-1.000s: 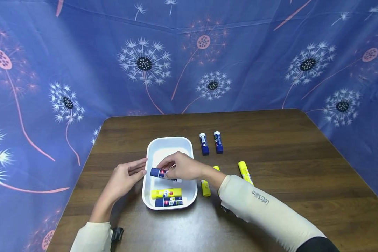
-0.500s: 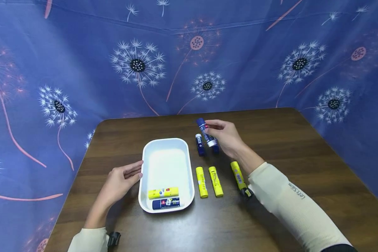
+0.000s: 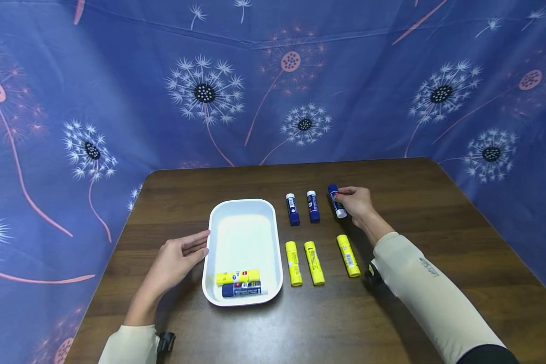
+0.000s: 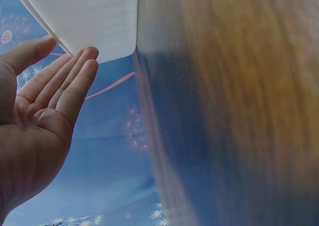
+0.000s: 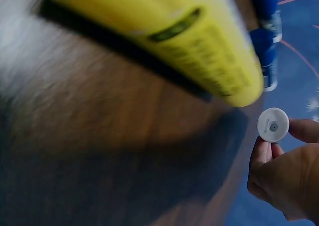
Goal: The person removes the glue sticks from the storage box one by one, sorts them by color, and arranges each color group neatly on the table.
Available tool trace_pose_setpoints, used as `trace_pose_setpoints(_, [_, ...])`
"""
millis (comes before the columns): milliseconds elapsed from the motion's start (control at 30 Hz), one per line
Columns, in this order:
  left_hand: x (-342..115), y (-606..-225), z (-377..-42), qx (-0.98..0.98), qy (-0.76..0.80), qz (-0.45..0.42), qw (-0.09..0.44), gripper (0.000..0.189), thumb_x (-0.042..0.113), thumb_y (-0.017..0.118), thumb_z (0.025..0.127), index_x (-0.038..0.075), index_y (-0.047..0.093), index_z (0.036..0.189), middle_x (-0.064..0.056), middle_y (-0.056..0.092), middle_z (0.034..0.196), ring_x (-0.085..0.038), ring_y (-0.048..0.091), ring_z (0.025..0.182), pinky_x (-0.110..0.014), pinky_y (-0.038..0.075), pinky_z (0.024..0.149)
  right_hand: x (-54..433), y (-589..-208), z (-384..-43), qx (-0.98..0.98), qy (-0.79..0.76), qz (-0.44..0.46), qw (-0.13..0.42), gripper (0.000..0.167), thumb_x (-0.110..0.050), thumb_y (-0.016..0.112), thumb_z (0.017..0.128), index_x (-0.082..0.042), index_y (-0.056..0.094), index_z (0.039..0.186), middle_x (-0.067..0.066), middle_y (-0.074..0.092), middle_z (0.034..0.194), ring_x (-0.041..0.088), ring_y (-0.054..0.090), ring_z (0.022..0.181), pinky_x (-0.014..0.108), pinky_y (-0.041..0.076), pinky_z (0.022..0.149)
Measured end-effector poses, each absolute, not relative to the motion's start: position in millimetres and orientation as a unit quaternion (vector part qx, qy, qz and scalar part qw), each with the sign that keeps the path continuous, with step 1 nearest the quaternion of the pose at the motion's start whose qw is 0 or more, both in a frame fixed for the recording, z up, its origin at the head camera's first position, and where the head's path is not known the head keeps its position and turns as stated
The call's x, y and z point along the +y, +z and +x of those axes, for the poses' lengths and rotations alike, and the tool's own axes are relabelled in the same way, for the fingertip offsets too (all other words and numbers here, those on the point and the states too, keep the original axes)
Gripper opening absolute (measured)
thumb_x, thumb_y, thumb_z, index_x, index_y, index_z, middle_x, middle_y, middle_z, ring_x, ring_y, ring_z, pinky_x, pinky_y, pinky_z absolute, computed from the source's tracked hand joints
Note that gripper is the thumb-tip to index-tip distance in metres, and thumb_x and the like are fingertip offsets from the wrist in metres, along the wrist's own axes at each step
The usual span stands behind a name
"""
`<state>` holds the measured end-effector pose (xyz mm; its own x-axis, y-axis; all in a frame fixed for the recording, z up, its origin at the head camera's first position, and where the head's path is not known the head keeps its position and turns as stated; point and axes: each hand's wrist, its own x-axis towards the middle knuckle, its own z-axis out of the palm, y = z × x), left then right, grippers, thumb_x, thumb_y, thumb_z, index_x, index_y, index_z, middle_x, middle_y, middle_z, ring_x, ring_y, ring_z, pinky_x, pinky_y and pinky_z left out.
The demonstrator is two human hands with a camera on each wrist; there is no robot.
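My right hand (image 3: 356, 203) pinches a blue glue stick (image 3: 334, 197) between thumb and fingers, low over the far side of the table. Its white end (image 5: 273, 125) faces the camera in the right wrist view. The fairly straight fingers of my left hand (image 3: 174, 257) touch the left rim of a white tray (image 3: 243, 201); in the left wrist view that hand (image 4: 45, 96) lies against the tray's outer wall (image 4: 107, 21). Inside the tray, near its front, a yellow glue stick (image 3: 237, 276) lies beside a blue one (image 3: 241, 289).
Two blue glue sticks (image 3: 292, 209) (image 3: 313, 206) lie side by side right of the tray. Nearer to me are three yellow glue sticks (image 3: 293, 263) (image 3: 314, 263) (image 3: 348, 256). A patterned blue cloth (image 3: 368, 101) hangs behind the wooden table (image 3: 414, 212).
My right hand has carried the blue glue stick out of the tray and rightward, past the two blue ones, and lowered it toward the table. My left hand stays at the tray's rim.
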<state>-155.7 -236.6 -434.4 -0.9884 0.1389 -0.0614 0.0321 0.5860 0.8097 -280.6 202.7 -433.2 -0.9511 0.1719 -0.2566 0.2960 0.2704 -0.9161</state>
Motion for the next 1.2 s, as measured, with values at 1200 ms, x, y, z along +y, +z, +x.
trace_pose_setpoints(1200, [-236.7,-434.4,-155.7,0.888,0.454,0.042,0.061,0.049,0.010,0.072,0.096,0.006,0.061,0.144,-0.015,0.070,0.135,-0.030,0.069,0.124,-0.039,0.059,0.100,180.0,-386.4,-276.2,0.793,-0.605,0.073,-0.024,0.049,-0.026,0.060,0.104,-0.002,0.055,0.145,0.011,0.059,0.135,0.024,0.059,0.124,0.041,0.046,0.120])
